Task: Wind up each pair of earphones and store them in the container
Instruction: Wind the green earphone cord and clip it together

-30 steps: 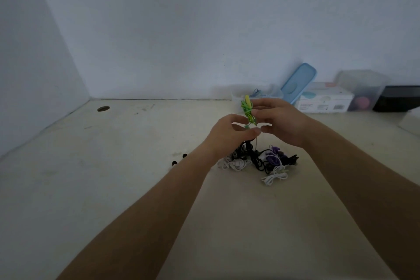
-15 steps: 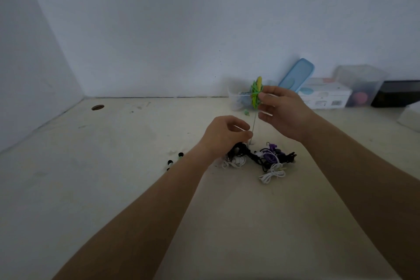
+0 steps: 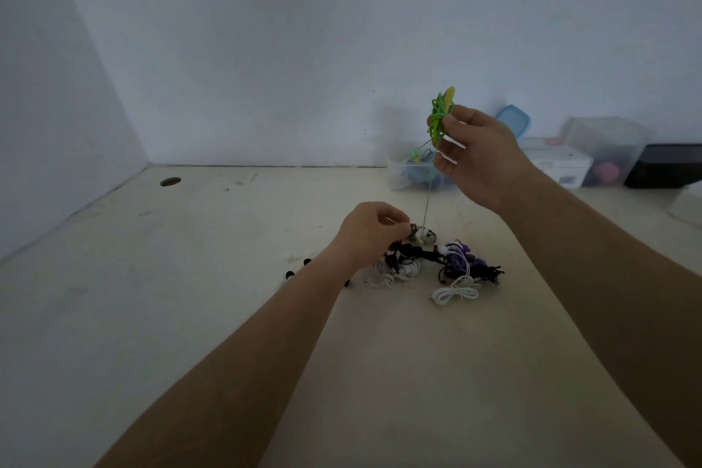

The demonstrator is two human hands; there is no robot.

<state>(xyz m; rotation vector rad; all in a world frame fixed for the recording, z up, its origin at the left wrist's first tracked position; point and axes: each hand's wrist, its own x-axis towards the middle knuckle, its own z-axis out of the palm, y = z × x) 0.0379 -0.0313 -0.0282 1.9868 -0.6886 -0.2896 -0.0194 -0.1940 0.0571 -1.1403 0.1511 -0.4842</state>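
Observation:
My right hand (image 3: pixel 471 156) is raised above the table and pinches a wound bundle of green earphones (image 3: pixel 440 116) between thumb and fingers. A thin cord (image 3: pixel 427 201) runs taut from the bundle down to my left hand (image 3: pixel 372 228), which pinches its lower end just above the table. Below and right of my left hand lies a tangled pile of black, white and purple earphones (image 3: pixel 444 264). A clear open container (image 3: pixel 410 173) with earphones inside stands at the back wall, partly hidden by my right hand.
A blue lid (image 3: pixel 514 120) leans on the wall behind the container. A white box (image 3: pixel 558 163), a clear tub (image 3: pixel 607 148) and a black box (image 3: pixel 664 165) line the back right. Small black ear tips (image 3: pixel 298 268) lie left of the pile. A round hole (image 3: pixel 170 181) marks the table's far left.
My right hand has lifted the green bundle up and to the right, away from my left hand. The cord between the hands has drawn out long and taut. My left hand dropped toward the pile.

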